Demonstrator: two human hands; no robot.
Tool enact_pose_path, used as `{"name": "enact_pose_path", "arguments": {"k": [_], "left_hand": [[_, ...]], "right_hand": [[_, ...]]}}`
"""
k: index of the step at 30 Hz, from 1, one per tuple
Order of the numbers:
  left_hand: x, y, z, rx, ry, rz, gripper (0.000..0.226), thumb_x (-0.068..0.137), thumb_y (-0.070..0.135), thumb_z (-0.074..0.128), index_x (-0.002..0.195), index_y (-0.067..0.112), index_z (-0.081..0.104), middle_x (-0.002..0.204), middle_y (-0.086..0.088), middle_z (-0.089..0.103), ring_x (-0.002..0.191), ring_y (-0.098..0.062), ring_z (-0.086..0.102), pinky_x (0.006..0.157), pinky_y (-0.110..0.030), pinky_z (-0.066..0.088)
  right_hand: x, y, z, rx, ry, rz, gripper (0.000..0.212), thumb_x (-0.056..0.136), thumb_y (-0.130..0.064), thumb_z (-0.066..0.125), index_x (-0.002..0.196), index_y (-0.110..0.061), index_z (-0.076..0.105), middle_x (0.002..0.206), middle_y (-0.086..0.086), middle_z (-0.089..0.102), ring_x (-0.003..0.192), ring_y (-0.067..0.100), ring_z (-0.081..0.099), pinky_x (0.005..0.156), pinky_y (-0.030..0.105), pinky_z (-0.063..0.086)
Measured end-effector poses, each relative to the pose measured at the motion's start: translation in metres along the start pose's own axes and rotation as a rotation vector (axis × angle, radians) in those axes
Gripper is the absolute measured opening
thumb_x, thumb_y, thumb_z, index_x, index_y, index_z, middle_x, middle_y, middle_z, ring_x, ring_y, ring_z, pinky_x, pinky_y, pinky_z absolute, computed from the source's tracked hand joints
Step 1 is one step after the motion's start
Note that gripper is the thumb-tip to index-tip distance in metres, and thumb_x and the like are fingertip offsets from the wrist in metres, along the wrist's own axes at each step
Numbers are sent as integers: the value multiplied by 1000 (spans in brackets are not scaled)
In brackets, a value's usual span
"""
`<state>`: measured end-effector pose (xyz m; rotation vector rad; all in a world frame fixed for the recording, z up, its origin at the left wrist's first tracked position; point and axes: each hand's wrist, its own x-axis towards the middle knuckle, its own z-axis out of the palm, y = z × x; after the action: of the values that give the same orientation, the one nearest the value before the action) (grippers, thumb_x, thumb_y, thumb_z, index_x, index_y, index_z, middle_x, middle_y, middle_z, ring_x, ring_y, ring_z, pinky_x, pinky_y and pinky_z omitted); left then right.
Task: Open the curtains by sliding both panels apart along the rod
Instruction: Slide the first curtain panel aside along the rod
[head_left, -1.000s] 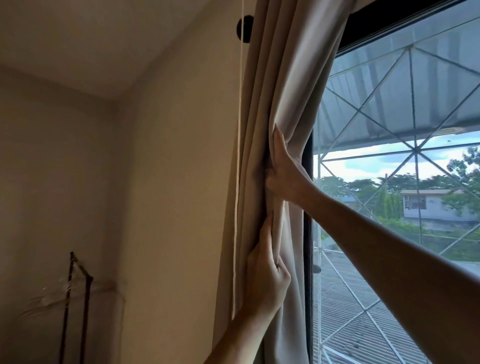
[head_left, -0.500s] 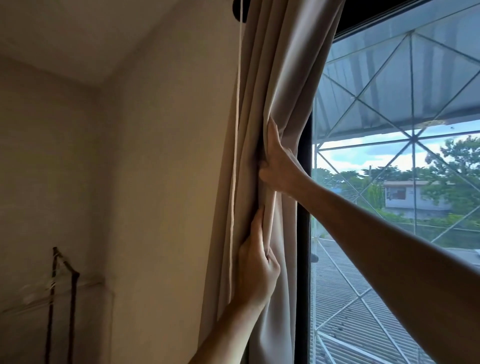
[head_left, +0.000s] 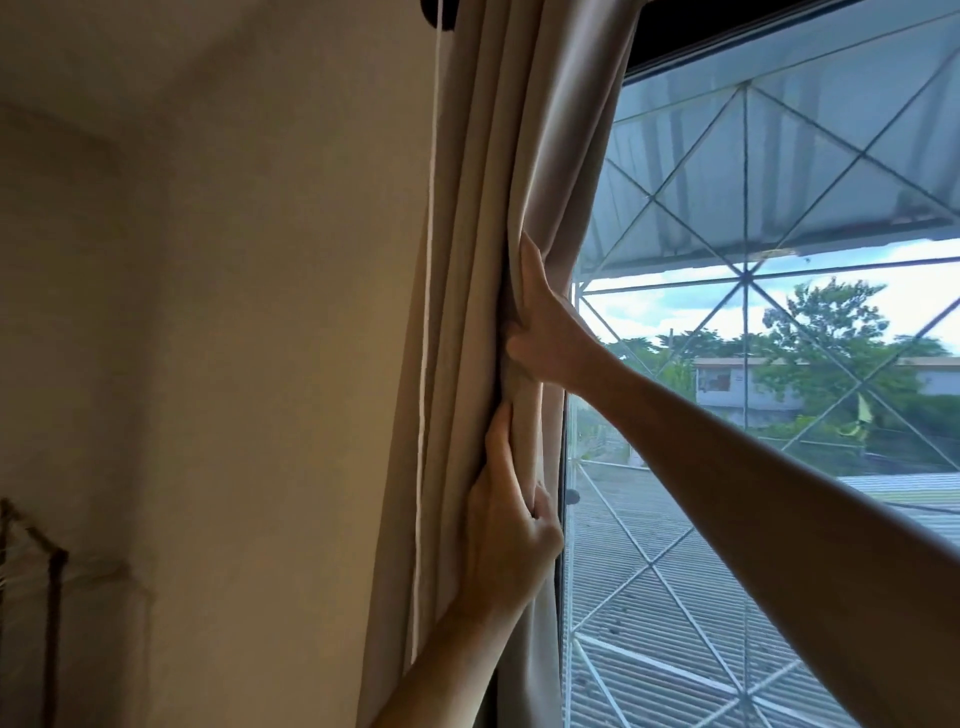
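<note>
Since 1 s ago the curtain (head_left: 498, 218) has bunched further left; dark window frame that showed beside the wrist is now mostly covered by folds, and more glass is clear.

Right hand (head_left: 540, 327): upper, palm and fingers pressed flat into the gathered folds, thumb hooked at the edge, pushing rather than gripping. Left hand (head_left: 506, 530): directly below, fingers curled and clamped on a fold.

Curtain hangs as a tight vertical bundle against the wall (head_left: 260, 364), long axis straight up to the rod end (head_left: 439, 13) (top edge, partly cut off). White cord (head_left: 423, 415) hangs just left of it.

Judgement: this panel is near its stop. The second panel is out of view, presumably off to the right, so the right arm is the nearer for it.
</note>
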<state>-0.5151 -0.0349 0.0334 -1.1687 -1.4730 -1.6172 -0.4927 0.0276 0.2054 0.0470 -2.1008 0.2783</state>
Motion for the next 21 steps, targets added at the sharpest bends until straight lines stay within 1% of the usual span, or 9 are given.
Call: {"name": "enact_pose_path", "arguments": {"k": [2, 5, 8, 10, 11, 13, 15, 18, 21], "left_hand": [[-4, 9, 3, -64, 11, 3, 80, 85, -3, 61, 153, 18, 24, 150, 1, 40, 129, 9, 41, 109, -6, 30], [-8, 24, 9, -132, 42, 23, 75, 87, 2, 62, 151, 11, 25, 151, -4, 39, 135, -9, 43, 112, -32, 40], [-10, 41, 15, -189, 30, 48, 70, 90, 16, 60, 150, 9, 26, 152, -4, 37, 139, -13, 39, 112, -42, 38], [-11, 55, 19, -206, 25, 39, 68, 91, 22, 58, 151, 12, 27, 153, 0, 36, 139, -12, 37, 112, -43, 37], [-11, 63, 21, -208, 42, 43, 66, 91, 23, 58, 150, 13, 29, 153, 0, 37, 139, -11, 37, 113, -43, 37], [-12, 80, 25, -224, 80, 74, 63, 91, 22, 57, 148, 11, 33, 150, -3, 40, 138, -13, 38, 112, -43, 36], [-13, 99, 29, -237, 105, 103, 59, 91, 21, 56, 144, 7, 38, 146, -7, 44, 135, -17, 42, 110, -45, 38], [-16, 126, 38, -179, 155, 155, 53, 89, 21, 56, 138, 3, 47, 138, -10, 53, 128, -24, 48, 104, -51, 40], [-20, 153, 52, -59, 200, 220, 49, 87, 19, 56, 133, 4, 54, 134, -10, 58, 126, -27, 52, 105, -51, 36]], "right_hand": [[-6, 3, -7, 34, -10, -11, 100, 72, 5, 49, 149, -28, -7, 137, 29, 39, 105, 48, 55, 89, 62, 46], [-20, 5, -22, 115, -2, -5, 92, 82, -13, 60, 149, -29, -1, 147, 12, 34, 116, 33, 54, 98, 51, 47], [-40, 3, -41, 266, 0, -24, 77, 92, -32, 55, 150, -20, 6, 147, -18, 25, 124, -17, 36, 98, 8, 37], [-57, 3, -57, 252, 37, -55, 68, 97, -31, 46, 150, -13, 6, 144, -21, 16, 120, -31, 19, 92, -7, 24], [-65, 2, -66, 232, 52, -46, 65, 98, -32, 42, 150, -13, 8, 150, -15, 16, 126, -24, 18, 97, -3, 23], [-82, 5, -88, 135, 99, 3, 59, 97, -40, 42, 148, -23, 18, 154, -1, 30, 135, 0, 30, 108, 20, 32], [-99, 7, -111, -35, 200, 42, 54, 93, -47, 47, 141, -29, 31, 138, 0, 56, 125, 11, 51, 102, 34, 43], [-128, 8, -148, -243, 361, 6, 43, 89, -40, 57, 126, -20, 49, 108, -4, 71, 104, 9, 63, 92, 36, 49], [-156, 11, -190, -406, 453, 2, 32, 87, -30, 60, 113, -12, 57, 95, -2, 71, 93, 15, 63, 86, 36, 47]]}}
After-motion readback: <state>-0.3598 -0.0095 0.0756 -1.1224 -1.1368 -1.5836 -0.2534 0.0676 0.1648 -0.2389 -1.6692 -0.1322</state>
